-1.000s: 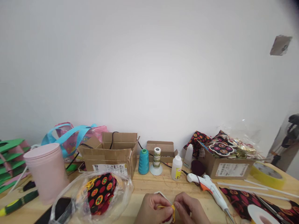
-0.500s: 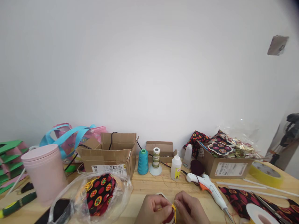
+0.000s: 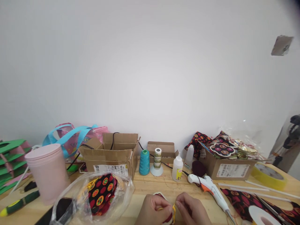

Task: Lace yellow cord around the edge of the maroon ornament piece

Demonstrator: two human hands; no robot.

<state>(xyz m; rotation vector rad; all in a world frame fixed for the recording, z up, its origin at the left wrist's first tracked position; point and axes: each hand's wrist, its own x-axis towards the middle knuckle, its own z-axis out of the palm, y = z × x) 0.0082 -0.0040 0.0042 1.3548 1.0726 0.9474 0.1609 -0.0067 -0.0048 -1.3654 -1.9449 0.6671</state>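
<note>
My left hand (image 3: 156, 211) is closed at the front of the table, its fingers pinching a dark red fabric piece with a pale edge (image 3: 161, 195). That piece shows partly above and beside the fingers; the rest is hidden behind the hand. A yellow cord (image 3: 173, 212) hangs at its right side, between my two hands. My right hand (image 3: 191, 208) has thumb and forefinger pinched together at the upper part of this cord. Just to the right lies a white glue gun (image 3: 217, 192) with an orange trigger, its nozzle pointing toward me.
Behind my hands stand a teal thread cone (image 3: 144, 163), a ribbon roll (image 3: 157, 159) and a glue bottle (image 3: 177, 168). Left are a plastic bag (image 3: 126, 190) holding patterned fabric, a cardboard box (image 3: 89, 161) and a pink canister (image 3: 47, 175). Right are a filled box (image 3: 212, 168), scissors (image 3: 269, 206) and yellow tape (image 3: 269, 179).
My hands have moved slightly apart, and more of the fabric piece's pale edge shows above my left hand. The whole view has shifted a little.
</note>
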